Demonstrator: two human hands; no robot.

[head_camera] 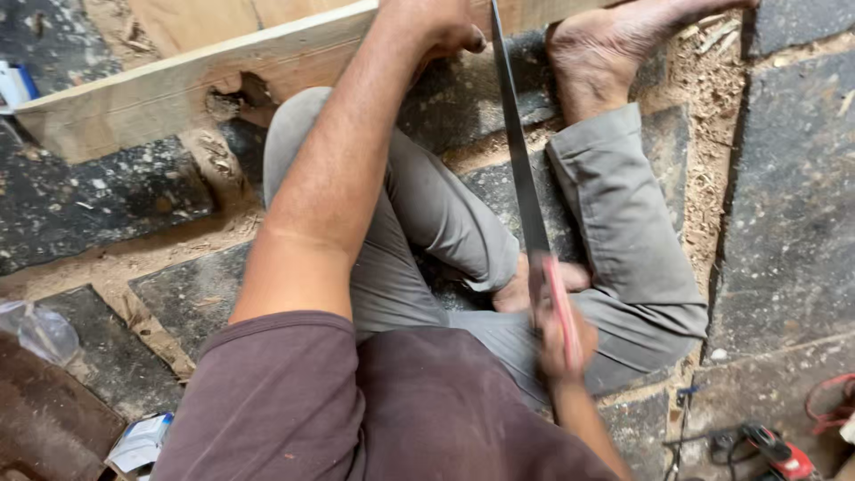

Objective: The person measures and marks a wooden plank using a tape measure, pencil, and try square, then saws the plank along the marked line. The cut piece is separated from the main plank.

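A: What do the hands hold?

B: The right hand [559,330], blurred, is closed around the red handle [563,312] of a handsaw [518,151]; its long blade runs away to the far wooden plank [178,85]. The left hand [436,27] presses down on that plank, fingers curled over its edge.

A: How would the saw handle?

B: Probably light, its thin steel blade springy and sharp-toothed, so it is best taken by the handle. The plank looks stiff, rough and knotty; sawdust [704,98] covers the dark stone floor [784,223].
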